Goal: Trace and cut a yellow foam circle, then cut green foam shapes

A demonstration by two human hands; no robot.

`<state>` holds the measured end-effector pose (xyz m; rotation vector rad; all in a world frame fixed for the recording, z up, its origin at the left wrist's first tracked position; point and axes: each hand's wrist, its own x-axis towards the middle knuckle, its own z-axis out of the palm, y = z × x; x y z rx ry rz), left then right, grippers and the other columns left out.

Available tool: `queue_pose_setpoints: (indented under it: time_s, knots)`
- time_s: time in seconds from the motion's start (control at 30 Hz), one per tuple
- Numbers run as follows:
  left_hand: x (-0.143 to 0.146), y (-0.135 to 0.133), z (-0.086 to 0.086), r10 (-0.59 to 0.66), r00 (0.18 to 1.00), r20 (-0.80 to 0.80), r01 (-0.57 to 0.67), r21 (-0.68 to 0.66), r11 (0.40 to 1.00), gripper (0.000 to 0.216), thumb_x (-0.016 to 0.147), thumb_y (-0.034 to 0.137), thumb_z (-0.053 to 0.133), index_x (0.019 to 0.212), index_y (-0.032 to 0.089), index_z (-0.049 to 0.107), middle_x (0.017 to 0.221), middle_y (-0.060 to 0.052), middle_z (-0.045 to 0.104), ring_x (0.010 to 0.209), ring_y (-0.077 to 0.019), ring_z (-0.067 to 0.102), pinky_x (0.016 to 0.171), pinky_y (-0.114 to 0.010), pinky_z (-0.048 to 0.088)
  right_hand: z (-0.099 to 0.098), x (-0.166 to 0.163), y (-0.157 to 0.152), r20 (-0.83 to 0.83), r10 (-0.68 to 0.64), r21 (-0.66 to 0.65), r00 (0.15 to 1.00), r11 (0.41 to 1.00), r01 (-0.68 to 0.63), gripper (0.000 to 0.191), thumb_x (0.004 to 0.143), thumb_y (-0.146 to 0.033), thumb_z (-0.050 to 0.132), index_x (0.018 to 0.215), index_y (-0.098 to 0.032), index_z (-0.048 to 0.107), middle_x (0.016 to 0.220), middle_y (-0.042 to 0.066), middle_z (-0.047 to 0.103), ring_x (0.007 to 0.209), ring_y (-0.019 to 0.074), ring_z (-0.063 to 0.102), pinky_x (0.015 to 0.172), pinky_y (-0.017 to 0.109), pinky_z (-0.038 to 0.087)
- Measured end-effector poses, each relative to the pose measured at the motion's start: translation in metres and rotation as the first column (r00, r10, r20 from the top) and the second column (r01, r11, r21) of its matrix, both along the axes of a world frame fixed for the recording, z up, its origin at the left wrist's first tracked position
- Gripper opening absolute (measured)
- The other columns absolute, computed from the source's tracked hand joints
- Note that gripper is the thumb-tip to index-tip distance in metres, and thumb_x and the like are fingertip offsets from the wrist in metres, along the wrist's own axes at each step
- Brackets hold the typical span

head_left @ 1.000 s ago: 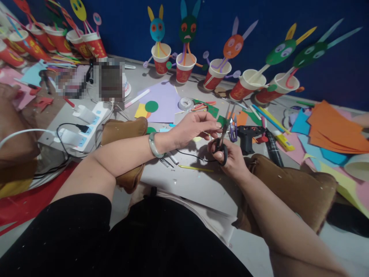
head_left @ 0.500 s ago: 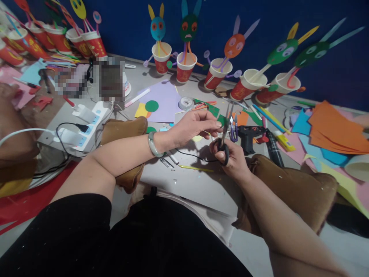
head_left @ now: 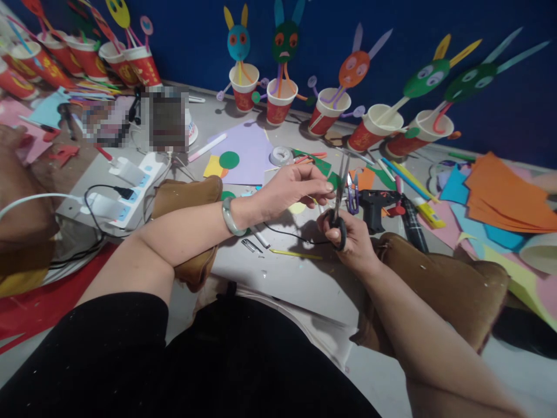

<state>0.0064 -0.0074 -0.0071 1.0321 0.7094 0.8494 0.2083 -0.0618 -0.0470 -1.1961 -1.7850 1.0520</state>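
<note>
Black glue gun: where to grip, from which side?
I'd take the black glue gun by its handle, from the near side: the handle points toward the wearer, and its narrow shape should suit a wrapped grip. Mind the right hand, holding black-handled scissors, just left of it.

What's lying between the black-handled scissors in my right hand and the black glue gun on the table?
In the head view, small purple-handled scissors lie between your black-handled scissors and the black glue gun.
</note>
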Motion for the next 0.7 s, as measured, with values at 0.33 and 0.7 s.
queue_pose_setpoints:
  time_s: [0.33, 0.7]
  knots:
    - [-0.0011, 0.0013, 0.0016, 0.011, 0.999, -0.033, -0.011, 0.011, 1.000, 0.035, 0.086, 0.037, 0.084, 0.078, 0.017, 0.057, 0.080, 0.000, 0.074, 0.073, -0.0079, 0.068, 0.071, -0.023, 0.054, -0.0011, -0.0001, 0.0003, -0.002, -0.003, 0.013, 1.000, 1.000, 0.003, 0.076, 0.075, -0.097, 0.063, 0.063, -0.023, 0.052, 0.063, 0.002, 0.055, 0.063, 0.0179, 0.049, 0.059, 0.033, 0.038]
    - [-0.0005, 0.0022, 0.0036, -0.004, 0.998, -0.064, 0.009, 0.076, 0.997, 0.030, 0.087, 0.028, 0.082, 0.072, 0.016, 0.058, 0.069, 0.002, 0.070, 0.061, -0.0052, 0.061, 0.062, -0.022, 0.049, 0.0038, -0.0014, 0.0000, 0.000, 0.044, 0.002, 0.999, 0.999, -0.044, 0.075, 0.075, -0.096, 0.063, 0.067, -0.023, 0.055, 0.068, 0.003, 0.060, 0.064, 0.0178, 0.050, 0.062, 0.034, 0.039]
